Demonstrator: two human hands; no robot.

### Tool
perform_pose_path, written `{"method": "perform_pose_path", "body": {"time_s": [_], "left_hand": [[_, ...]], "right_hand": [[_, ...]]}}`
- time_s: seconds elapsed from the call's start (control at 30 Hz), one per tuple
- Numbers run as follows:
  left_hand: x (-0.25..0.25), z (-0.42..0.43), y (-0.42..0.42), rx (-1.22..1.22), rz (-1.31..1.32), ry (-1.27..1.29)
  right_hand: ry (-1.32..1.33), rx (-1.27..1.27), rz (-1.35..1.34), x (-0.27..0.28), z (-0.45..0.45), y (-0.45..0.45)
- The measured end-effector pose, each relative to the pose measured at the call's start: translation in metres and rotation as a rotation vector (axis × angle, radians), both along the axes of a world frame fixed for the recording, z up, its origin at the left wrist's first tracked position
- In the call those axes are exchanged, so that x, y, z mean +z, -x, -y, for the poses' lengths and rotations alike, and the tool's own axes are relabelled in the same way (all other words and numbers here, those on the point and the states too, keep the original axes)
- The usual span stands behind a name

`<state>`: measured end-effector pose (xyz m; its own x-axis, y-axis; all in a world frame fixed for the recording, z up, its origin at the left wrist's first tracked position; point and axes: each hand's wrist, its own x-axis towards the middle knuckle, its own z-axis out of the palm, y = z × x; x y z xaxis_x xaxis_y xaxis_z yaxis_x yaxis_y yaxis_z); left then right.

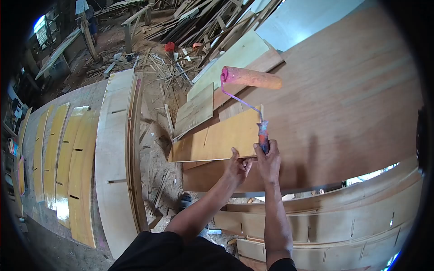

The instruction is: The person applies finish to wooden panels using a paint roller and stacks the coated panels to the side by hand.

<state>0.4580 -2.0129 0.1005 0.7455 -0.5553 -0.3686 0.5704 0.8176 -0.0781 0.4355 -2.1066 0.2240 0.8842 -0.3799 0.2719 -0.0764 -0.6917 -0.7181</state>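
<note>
A paint roller with a pink and orange sleeve stands upright in my right hand, whose fingers are wrapped round its stained handle. Below the roller, a yellow-coated board with a narrow slot lies tilted over the large brown plywood sheet. My left hand grips the board's near edge, with the thumb on top and the fingers partly hidden beneath. Both hands are close together at the board's near right corner.
Yellow slotted boards lie on a surface at the left, beside a stack of pale boards. More slotted boards stand at the lower right. Loose plywood pieces lie behind the yellow board. Scrap wood covers the floor beyond.
</note>
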Motion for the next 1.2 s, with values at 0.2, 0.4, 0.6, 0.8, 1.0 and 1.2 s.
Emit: {"method": "perform_pose_path", "body": {"time_s": [0.2,0.4,0.6,0.8,1.0,1.2], "left_hand": [[0.011,0.056,-0.127,-0.175,-0.003,-0.068],[-0.041,0.157,-0.196,-0.151,0.168,-0.041],[-0.061,0.221,-0.216,-0.358,0.210,-0.170],[-0.091,0.236,-0.185,-0.419,0.323,-0.228],[-0.117,0.065,-0.039,-0.238,0.632,-0.618],[-0.101,-0.171,0.160,-0.330,0.903,-1.578]], "right_hand": [[-0.060,-0.108,0.042,0.015,0.014,-0.088],[0.187,-0.188,0.145,0.000,0.040,-0.120],[-0.158,-0.266,0.069,-0.010,0.037,-0.092],[-0.292,-0.356,-0.023,-0.015,0.030,-0.023],[-0.141,-0.274,-0.066,-0.047,0.029,0.068],[-0.238,-0.054,-0.179,-0.063,-0.006,0.140]]}}
